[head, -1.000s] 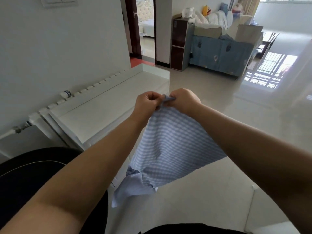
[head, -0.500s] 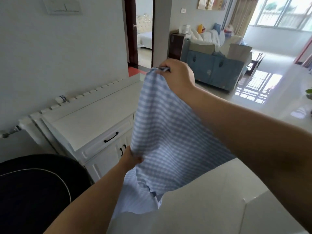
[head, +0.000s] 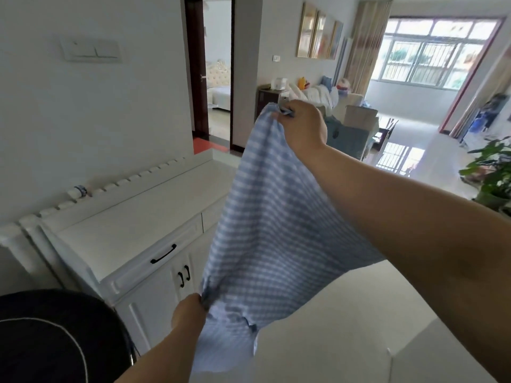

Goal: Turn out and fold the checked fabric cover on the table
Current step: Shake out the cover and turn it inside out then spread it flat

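Observation:
The blue-and-white checked fabric cover (head: 271, 225) hangs in the air, stretched between my two hands. My right hand (head: 302, 125) is raised high and pinches its top corner. My left hand (head: 189, 310) is low and grips the cover's lower left edge, where the cloth bunches. Below that grip a paler, loose part of the cover droops toward the white table (head: 345, 327), whose top fills the lower right of the view.
A white sideboard (head: 138, 239) with black handles stands at the left against the wall. A black round seat (head: 55, 335) sits at the lower left. A potted plant (head: 492, 172) is at the right edge, a sofa beyond.
My hands, together on one corner a second ago, have parted: the right rose with the corner, the left slid down to the lower edge. The cover now hangs stretched and the view has tilted up.

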### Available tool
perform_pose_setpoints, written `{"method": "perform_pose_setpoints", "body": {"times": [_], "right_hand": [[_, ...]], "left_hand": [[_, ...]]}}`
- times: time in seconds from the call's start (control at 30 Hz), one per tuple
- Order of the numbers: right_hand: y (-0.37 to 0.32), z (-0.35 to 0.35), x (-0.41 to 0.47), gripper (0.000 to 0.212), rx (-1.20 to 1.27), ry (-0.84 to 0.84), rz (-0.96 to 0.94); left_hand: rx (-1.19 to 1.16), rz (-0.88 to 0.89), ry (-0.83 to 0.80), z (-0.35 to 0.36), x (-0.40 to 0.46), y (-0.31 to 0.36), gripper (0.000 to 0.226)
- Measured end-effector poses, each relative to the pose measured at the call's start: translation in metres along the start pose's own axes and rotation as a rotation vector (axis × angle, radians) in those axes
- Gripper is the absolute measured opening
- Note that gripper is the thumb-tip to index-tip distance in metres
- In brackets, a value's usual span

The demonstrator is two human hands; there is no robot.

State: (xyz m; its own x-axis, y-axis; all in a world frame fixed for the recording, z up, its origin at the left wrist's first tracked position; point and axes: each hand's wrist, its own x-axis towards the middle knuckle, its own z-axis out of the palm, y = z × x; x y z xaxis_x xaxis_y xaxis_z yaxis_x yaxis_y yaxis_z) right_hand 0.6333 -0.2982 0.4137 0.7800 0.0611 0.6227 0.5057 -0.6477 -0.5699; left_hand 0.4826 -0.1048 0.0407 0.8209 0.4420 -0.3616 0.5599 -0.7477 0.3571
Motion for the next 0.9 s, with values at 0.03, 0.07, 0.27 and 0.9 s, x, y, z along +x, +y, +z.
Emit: {"method": "perform_pose_setpoints", "body": {"times": [0.03,0.07,0.27,0.9], "right_hand": [[0.006,-0.003,0.0,0.013,-0.016,0.013,0.018],[0.011,-0.006,-0.001,0.018,-0.035,0.03,0.036],[0.043,-0.014,-0.011,0.026,-0.063,0.058,0.182],[0.041,0.023,-0.062,0.018,-0.048,-0.742,-0.176]], "left_hand": [[-0.035,-0.036,0.015,0.003,-0.001,-0.008,0.014],[-0.046,-0.067,0.031,0.005,-0.001,-0.017,0.015],[0.102,-0.015,0.057,0.009,0.01,-0.049,0.024],[-0.713,0.711,0.186,-0.186,-0.05,0.141,0.061]]}}
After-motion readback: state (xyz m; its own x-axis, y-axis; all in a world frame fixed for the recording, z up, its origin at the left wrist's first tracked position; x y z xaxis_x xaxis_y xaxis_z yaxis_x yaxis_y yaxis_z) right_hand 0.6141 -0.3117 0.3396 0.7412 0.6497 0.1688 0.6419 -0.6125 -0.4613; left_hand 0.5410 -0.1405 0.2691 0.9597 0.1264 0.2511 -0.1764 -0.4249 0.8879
